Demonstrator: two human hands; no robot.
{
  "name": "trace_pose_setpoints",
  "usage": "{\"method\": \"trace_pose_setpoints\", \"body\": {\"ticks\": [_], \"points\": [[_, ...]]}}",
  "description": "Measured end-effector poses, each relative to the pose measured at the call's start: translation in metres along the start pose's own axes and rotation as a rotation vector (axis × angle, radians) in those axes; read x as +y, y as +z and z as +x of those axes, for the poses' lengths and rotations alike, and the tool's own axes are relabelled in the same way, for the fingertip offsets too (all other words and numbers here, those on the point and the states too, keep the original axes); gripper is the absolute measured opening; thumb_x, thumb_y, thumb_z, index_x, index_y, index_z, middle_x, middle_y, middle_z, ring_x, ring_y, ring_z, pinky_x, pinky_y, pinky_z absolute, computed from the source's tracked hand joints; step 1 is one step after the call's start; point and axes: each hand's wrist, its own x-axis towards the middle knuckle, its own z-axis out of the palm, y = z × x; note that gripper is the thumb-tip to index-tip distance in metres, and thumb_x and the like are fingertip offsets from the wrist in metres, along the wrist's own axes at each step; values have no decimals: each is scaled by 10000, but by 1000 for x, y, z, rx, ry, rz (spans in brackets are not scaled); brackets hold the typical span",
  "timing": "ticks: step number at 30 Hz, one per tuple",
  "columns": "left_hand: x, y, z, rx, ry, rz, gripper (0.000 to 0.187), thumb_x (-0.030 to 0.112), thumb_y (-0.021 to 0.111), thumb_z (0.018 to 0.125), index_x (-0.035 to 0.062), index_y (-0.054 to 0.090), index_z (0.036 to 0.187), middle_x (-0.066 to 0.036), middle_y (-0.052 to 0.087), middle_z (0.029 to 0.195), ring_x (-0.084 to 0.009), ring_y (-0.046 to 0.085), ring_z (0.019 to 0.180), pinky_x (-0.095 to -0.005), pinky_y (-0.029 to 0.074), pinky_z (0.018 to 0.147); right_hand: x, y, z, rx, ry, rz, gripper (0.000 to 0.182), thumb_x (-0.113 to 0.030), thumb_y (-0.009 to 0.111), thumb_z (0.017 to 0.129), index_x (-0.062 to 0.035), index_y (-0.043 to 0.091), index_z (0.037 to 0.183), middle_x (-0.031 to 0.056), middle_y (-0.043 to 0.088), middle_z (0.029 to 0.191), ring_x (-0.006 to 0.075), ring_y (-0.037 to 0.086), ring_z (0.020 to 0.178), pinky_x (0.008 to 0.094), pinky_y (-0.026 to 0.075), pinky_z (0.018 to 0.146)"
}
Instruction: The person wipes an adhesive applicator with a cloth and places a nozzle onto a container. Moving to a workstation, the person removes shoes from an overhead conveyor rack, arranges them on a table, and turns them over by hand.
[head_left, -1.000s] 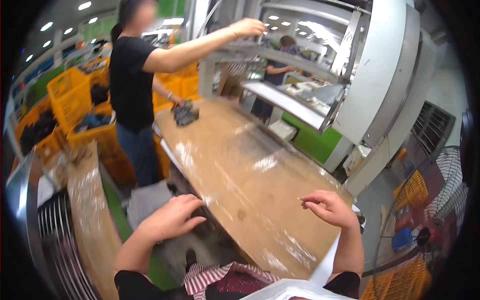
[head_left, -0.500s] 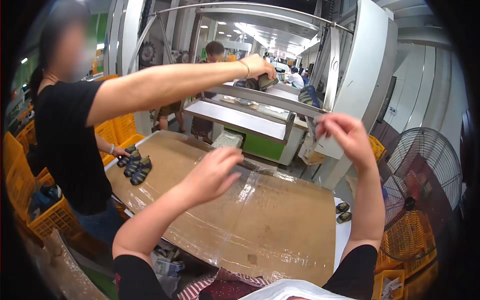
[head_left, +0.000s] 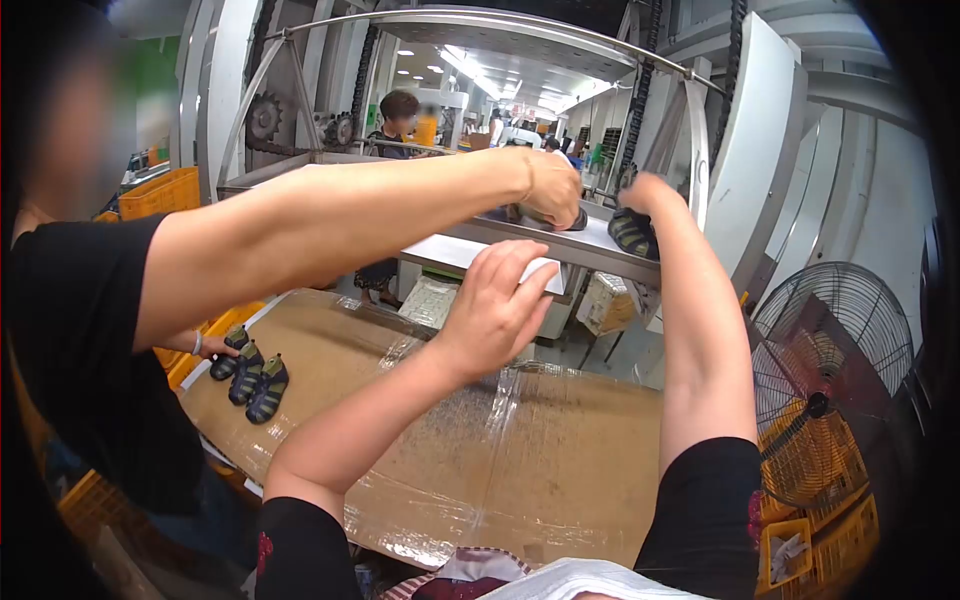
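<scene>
My right hand (head_left: 648, 193) reaches up to the metal conveyor shelf (head_left: 560, 245), its fingers curled down over a dark sandal (head_left: 630, 233) at the shelf's edge. My left hand (head_left: 497, 300) hangs in the air just below and in front of the shelf, fingers apart, holding nothing. A co-worker's arm crosses the view from the left. That person's hand (head_left: 552, 188) rests on another shoe (head_left: 528, 213) on the same shelf, close to my right hand.
Below lies a worktable (head_left: 570, 450) covered with cardboard and clear film, with three dark sandals (head_left: 250, 375) at its left end. The co-worker in a black shirt (head_left: 80, 340) stands close on the left. A floor fan (head_left: 835, 370) and yellow crates (head_left: 810, 540) are at right.
The view has tilted up and closer to the shelf. My right hand went from the air onto the sandal on the shelf. My left hand rose toward the shelf's edge.
</scene>
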Motion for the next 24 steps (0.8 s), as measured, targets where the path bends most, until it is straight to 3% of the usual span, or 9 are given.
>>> {"method": "trace_pose_setpoints", "body": {"ticks": [7,11,15,17,19,20,21,22,24], "points": [[-18,-26,-39,-130,-64,-135,357,50,672,729,44,565,1070,-114,514,1147,-300,500,1073,-410,387,915,-4,20,-26,-164,231,134,689,-383,795,556,88,635,1034,217,647,1053,307,637,962,345,497,850],[-23,-26,-46,-162,-95,-184,335,37,657,738,37,562,1059,-121,521,1121,-313,503,1055,-417,389,914,-4,26,-31,-104,261,197,518,-300,773,548,59,680,909,207,663,984,295,662,877,357,522,770],[-24,-32,-43,-153,-106,-165,334,32,654,738,27,555,1057,-129,523,1107,-318,504,1047,-421,389,916,-10,28,-34,-121,235,213,611,-320,755,566,91,637,1003,208,663,952,277,657,848,348,512,771],[-24,-34,-43,-153,-116,-183,333,25,651,734,16,551,1051,-131,523,1100,-317,505,1040,-415,393,915,-12,30,-42,50,11,200,559,-302,729,608,67,636,1017,193,663,876,261,655,791,351,516,746],[-19,-36,-43,-151,-135,-189,347,31,657,743,8,540,1068,-139,523,1090,-319,507,1032,-403,403,905,-26,20,-53,239,-126,500,493,-229,702,690,38,603,1092,152,658,843,236,649,773,341,517,725],[-15,-38,-41,-141,-186,-262,357,54,654,762,0,526,1090,-146,513,1089,-327,496,1034,-410,401,907,-33,9,-63,170,-139,872,517,-196,693,710,34,569,1155,173,661,984,221,646,924,320,503,823],[-13,-40,-40,-132,-236,-334,369,77,650,781,-8,511,1112,-153,503,1087,-335,486,1036,-416,399,909,-38,9,-59,516,-400,834,535,-162,689,758,13,521,1235,144,644,1047,173,611,988,292,478,861],[-13,-40,-43,-167,-280,-390,620,166,719,778,-16,401,1278,-173,472,1192,-323,480,1096,-407,404,940,-55,-7,-75,644,-572,944,560,-186,705,777,2,504,1265,124,634,1081,162,597,1010,283,460,885],[-3,-46,-34,-99,-403,-642,776,212,752,758,-9,296,1345,-177,430,1260,-310,459,1150,-406,393,969,-89,-41,-124,578,-661,1100,566,-199,704,791,-10,493,1281,118,628,1101,167,596,986,289,465,883]]}}
